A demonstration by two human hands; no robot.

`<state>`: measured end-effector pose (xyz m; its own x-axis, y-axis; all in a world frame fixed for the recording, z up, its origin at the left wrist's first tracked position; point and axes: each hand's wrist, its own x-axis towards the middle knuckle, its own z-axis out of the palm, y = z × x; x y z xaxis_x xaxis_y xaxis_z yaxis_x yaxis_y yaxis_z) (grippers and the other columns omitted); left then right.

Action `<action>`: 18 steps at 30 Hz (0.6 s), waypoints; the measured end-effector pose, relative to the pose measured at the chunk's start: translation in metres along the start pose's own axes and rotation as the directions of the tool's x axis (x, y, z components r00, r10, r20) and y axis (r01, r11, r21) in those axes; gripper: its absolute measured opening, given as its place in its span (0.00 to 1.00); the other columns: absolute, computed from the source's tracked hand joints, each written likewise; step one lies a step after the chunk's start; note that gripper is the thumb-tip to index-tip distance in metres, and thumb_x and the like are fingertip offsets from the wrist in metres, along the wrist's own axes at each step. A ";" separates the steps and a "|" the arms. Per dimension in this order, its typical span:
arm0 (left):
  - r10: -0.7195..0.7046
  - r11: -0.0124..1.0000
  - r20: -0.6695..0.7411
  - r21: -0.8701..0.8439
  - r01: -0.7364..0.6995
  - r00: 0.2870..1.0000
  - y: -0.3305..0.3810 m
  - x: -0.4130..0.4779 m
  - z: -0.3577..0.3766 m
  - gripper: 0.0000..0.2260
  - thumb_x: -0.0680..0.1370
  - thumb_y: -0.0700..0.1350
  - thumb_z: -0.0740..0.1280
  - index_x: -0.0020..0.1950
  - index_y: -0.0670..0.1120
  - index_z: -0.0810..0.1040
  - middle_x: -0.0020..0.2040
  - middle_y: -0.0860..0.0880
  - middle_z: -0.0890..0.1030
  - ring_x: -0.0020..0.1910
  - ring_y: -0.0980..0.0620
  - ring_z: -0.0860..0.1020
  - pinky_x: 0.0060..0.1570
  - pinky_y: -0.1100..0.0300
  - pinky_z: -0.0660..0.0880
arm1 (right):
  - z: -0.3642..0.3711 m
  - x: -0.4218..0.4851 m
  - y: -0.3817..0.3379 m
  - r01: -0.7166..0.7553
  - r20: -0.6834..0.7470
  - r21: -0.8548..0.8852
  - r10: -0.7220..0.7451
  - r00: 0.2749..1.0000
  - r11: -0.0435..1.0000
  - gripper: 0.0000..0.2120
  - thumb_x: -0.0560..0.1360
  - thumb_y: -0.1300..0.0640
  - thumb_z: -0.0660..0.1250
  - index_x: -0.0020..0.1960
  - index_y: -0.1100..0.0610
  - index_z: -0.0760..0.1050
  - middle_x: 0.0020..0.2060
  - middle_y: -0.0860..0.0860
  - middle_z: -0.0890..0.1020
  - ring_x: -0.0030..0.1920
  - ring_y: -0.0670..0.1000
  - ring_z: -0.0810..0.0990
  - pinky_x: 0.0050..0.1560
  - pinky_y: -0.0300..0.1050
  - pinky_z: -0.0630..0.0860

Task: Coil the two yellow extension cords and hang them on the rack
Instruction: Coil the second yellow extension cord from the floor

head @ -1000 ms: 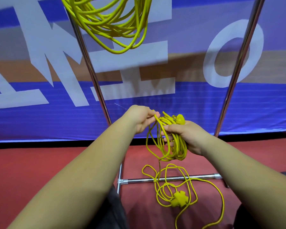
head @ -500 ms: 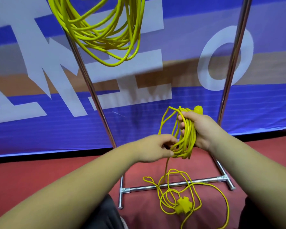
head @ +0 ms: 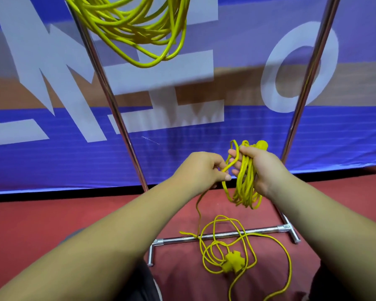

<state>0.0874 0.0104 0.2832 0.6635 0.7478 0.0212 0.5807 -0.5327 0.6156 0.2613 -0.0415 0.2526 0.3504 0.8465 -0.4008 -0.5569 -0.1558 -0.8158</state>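
— What's closest on your feed?

— Both forearms reach in from the bottom edge. My left hand (head: 201,170) has thumb and fingers curled round a single strand of the second yellow cord (head: 245,186), pinching it. Just to its right, my right hand (head: 264,168) is wrapped round a bundle of that cord's loops, which hang below the fist. A yellow plug (head: 261,145) pokes out above the knuckles. The pinched strand arches up to the right hand's fingers.

— And the slack?

— A thin run drops from the left hand to the red floor (head: 41,224) and meets the rack (head: 271,229) at its low base bar. From there the cord lies in loose rings around a yellow socket block (head: 233,262), with one long loop trailing off to the right.

— Further back?

— The left upright (head: 109,92) and right upright (head: 308,83), both chrome, rise on either side of my hands. The first yellow cord (head: 139,25) hangs coiled at the top of the frame, close to the left upright. I cannot tell what it hangs from; that part is out of view. Behind everything stands a blue banner (head: 204,153) with big white letters.
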 end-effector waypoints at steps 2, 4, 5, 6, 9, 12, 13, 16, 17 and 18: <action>0.012 0.996 0.047 0.092 -0.017 0.999 0.002 0.000 -0.002 0.09 0.72 0.53 0.79 0.46 0.51 0.84 0.38 0.51 0.83 0.37 0.54 0.81 0.40 0.57 0.75 | 0.004 0.002 0.003 0.000 -0.001 0.018 0.000 1.000 1.000 0.10 0.85 0.55 0.66 0.64 0.57 0.79 0.43 0.51 0.89 0.38 0.49 0.89 0.37 0.48 0.84; 0.001 0.995 0.098 0.098 -0.011 0.995 0.005 -0.002 0.000 0.11 0.72 0.53 0.80 0.47 0.49 0.84 0.39 0.51 0.84 0.39 0.52 0.82 0.42 0.57 0.76 | 0.006 0.005 0.004 0.001 -0.012 0.042 -0.001 1.000 0.999 0.06 0.84 0.54 0.68 0.58 0.56 0.80 0.37 0.50 0.88 0.35 0.49 0.88 0.39 0.51 0.83; -0.008 0.996 0.122 0.085 -0.003 0.993 0.005 -0.003 0.001 0.11 0.73 0.53 0.79 0.46 0.48 0.83 0.39 0.50 0.84 0.39 0.51 0.83 0.42 0.56 0.77 | 0.007 0.006 0.004 -0.001 -0.011 0.048 0.002 1.000 0.999 0.06 0.84 0.53 0.69 0.55 0.55 0.80 0.36 0.49 0.87 0.33 0.48 0.87 0.39 0.51 0.82; -0.017 0.996 0.146 0.085 0.004 0.989 0.004 -0.003 0.001 0.11 0.74 0.55 0.77 0.45 0.49 0.82 0.38 0.50 0.84 0.39 0.51 0.83 0.42 0.56 0.77 | 0.007 0.007 0.003 -0.005 -0.008 0.051 0.006 1.000 0.999 0.07 0.83 0.51 0.69 0.52 0.55 0.80 0.34 0.49 0.85 0.32 0.48 0.85 0.37 0.49 0.81; -0.032 0.993 0.366 0.114 -0.011 0.930 -0.007 -0.004 -0.005 0.11 0.78 0.56 0.73 0.44 0.49 0.81 0.38 0.53 0.84 0.37 0.59 0.81 0.41 0.62 0.76 | 0.005 0.010 -0.001 -0.004 0.004 0.057 0.004 1.000 0.998 0.11 0.81 0.47 0.72 0.47 0.54 0.80 0.34 0.48 0.81 0.29 0.47 0.81 0.33 0.44 0.78; -0.060 0.997 0.697 0.073 0.013 0.714 -0.027 -0.008 -0.004 0.03 0.80 0.45 0.73 0.52 0.46 0.84 0.49 0.48 0.88 0.45 0.58 0.82 0.54 0.61 0.74 | 0.002 0.008 -0.010 0.019 -0.018 0.055 -0.018 1.000 0.998 0.12 0.80 0.46 0.74 0.47 0.55 0.81 0.35 0.48 0.82 0.29 0.48 0.81 0.34 0.45 0.79; -0.080 0.996 0.763 0.078 0.032 0.642 -0.035 -0.010 0.000 0.04 0.79 0.41 0.73 0.54 0.45 0.84 0.52 0.43 0.87 0.47 0.55 0.81 0.55 0.57 0.73 | 0.001 0.008 -0.013 0.024 -0.024 0.049 -0.022 0.999 0.999 0.12 0.79 0.46 0.74 0.49 0.55 0.82 0.35 0.48 0.83 0.29 0.49 0.82 0.34 0.44 0.80; -0.072 0.997 0.845 0.048 0.059 0.529 -0.051 -0.015 0.016 0.13 0.78 0.33 0.72 0.63 0.39 0.81 0.59 0.37 0.84 0.51 0.50 0.82 0.58 0.56 0.77 | -0.004 0.007 -0.018 0.028 -0.036 0.026 -0.027 0.999 0.999 0.10 0.80 0.49 0.74 0.51 0.56 0.82 0.34 0.49 0.85 0.31 0.48 0.84 0.33 0.43 0.80; -0.053 0.997 0.854 0.019 0.070 0.517 -0.053 -0.016 0.021 0.16 0.78 0.31 0.71 0.65 0.38 0.79 0.61 0.36 0.83 0.53 0.50 0.82 0.57 0.60 0.79 | -0.005 0.007 -0.019 0.033 -0.038 0.019 -0.032 0.999 0.999 0.08 0.80 0.50 0.73 0.50 0.55 0.82 0.34 0.48 0.84 0.30 0.48 0.83 0.32 0.43 0.80; -0.034 0.997 0.860 -0.005 0.075 0.509 -0.055 -0.018 0.025 0.19 0.77 0.29 0.71 0.67 0.38 0.78 0.62 0.37 0.83 0.55 0.50 0.81 0.55 0.65 0.79 | -0.005 0.006 -0.021 0.032 -0.032 0.020 -0.031 0.999 0.999 0.07 0.80 0.52 0.72 0.48 0.55 0.81 0.34 0.48 0.83 0.29 0.47 0.82 0.31 0.42 0.78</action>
<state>0.0552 0.0160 0.2293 0.7233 0.0579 -0.6881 0.6269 -0.4729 0.6191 0.2789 -0.0358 0.2650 0.3912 0.8345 -0.3880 -0.5602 -0.1186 -0.8198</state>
